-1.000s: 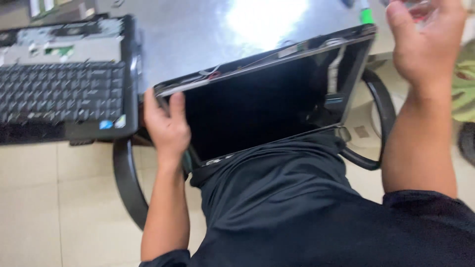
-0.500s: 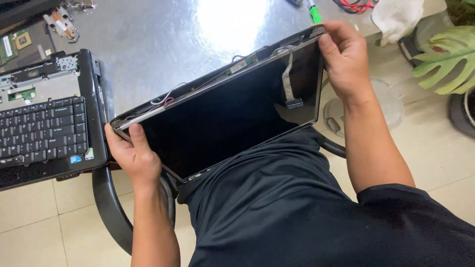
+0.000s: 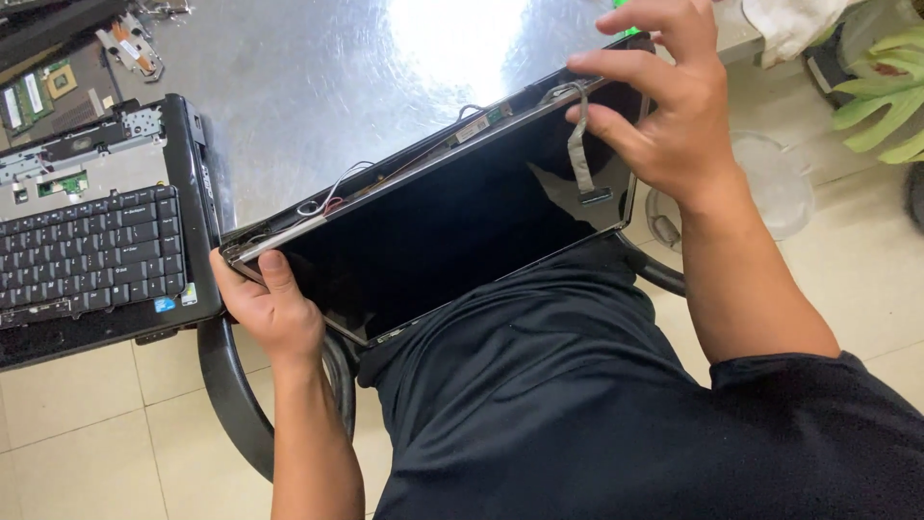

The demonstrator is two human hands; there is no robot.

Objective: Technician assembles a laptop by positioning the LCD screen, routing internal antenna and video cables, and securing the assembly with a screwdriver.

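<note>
1. Pale floor tiles lie below, and nearest the camera a dark-clothed lap props the lower edge of the laptop screen panel point(image 3: 452, 217), which leans up against the shiny metal worktop point(image 3: 318, 87).
2. Left hand point(image 3: 274, 313) – its grip is closed on the panel's lower left corner, thumb on the dark glass, fingers behind.
3. Right hand point(image 3: 664, 116) – fingers spread along the top right edge, loosely pinching near the flat ribbon cable point(image 3: 580, 154); how firmly it holds I cannot tell.
4. The step looks like freeing the display from its back cover; thin wires point(image 3: 332, 193) show along the open seam.
5. Next calls for gentle, even prying, sparing the cable.
6. Farther left sits the laptop keyboard base point(image 3: 91, 241), circuit boards point(image 3: 38, 91) beyond.
</note>
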